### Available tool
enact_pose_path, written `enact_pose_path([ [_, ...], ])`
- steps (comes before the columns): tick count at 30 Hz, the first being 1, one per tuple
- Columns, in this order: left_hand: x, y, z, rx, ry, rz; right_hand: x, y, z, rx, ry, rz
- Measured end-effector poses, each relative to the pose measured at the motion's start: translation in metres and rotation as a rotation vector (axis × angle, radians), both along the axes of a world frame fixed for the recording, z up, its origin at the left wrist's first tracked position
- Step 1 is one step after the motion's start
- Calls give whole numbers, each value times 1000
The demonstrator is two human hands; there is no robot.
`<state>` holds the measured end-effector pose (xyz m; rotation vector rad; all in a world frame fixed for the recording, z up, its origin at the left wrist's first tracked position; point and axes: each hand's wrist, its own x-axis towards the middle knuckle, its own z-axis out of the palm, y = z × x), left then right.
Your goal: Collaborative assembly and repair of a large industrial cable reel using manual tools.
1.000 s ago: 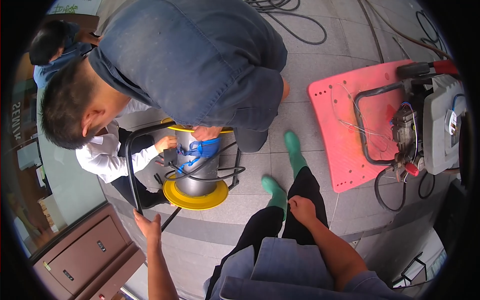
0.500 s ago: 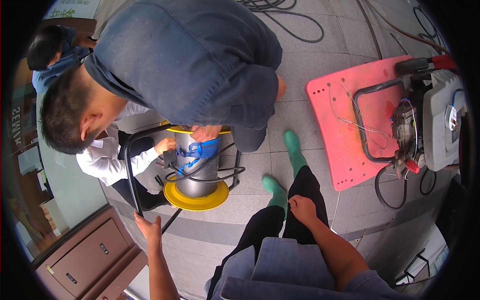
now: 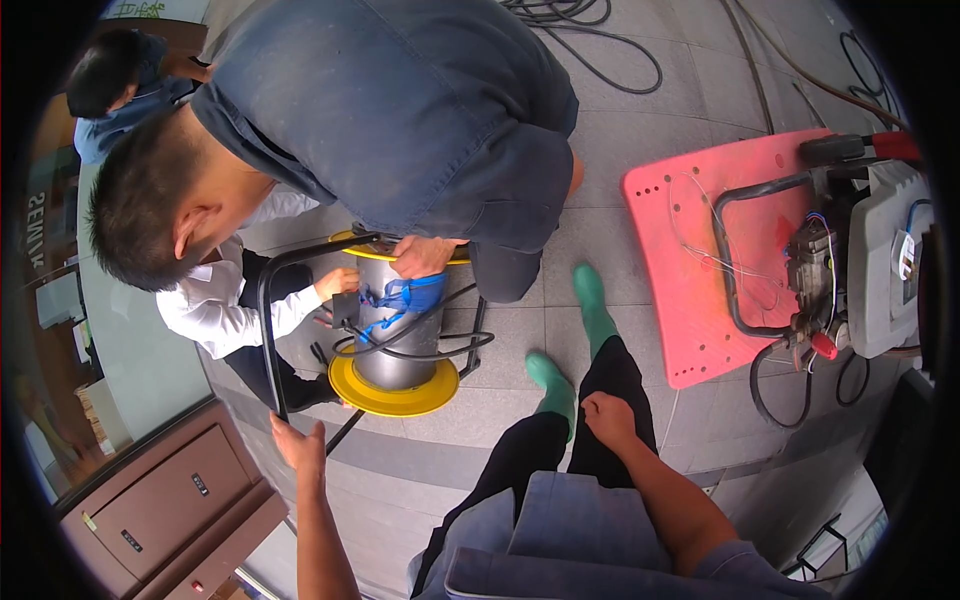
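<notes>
A cable reel with a grey drum (image 3: 392, 374) and yellow flanges (image 3: 400, 404) stands ahead of me on the left. My left hand (image 3: 298, 445) is closed around the lower end of its black tubular frame (image 3: 267, 330), thumb raised. My right hand (image 3: 607, 420) rests on my thigh with its fingers curled and nothing visible in them. Blue straps (image 3: 415, 295) and a black cable (image 3: 430, 355) cross the drum. A bending co-worker's hand (image 3: 422, 257) touches the reel's top near the straps. Beside it, a white-sleeved person's hand (image 3: 337, 284) is at a small dark box (image 3: 345, 308).
On the right, a pink perforated board (image 3: 680, 330) lies under a grey machine (image 3: 885, 270) with a black tubular handle. Black cable loops (image 3: 640, 85) lie on the tiles at the back. A brown cabinet (image 3: 165, 500) stands at lower left. My green boots (image 3: 592, 300) are near the reel.
The whole view has shifted slightly. My left hand stays on the frame and my right on my thigh. The co-worker's hand at the reel's top has shifted slightly along the straps.
</notes>
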<state>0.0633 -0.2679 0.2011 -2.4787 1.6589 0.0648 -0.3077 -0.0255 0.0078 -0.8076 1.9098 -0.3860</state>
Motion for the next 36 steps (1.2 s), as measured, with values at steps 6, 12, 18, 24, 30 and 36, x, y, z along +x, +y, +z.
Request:
enact_pose_path([
  [6,-15,-4,-2,5,85,39,-21,-2,10,103,-113,49],
  [12,3,5,7,-91,266,-32,20,-56,47,9,-372,376],
  [18,5,9,24,-101,496,-54,171,-198,149,-236,-468,934],
  [24,7,7,28,-92,464,-130,263,-248,185,-60,-543,972],
  [30,9,11,27,-67,385,-169,265,-237,169,-139,-581,899],
  [36,6,8,27,-41,424,-172,243,-245,153,-191,-495,835],
])
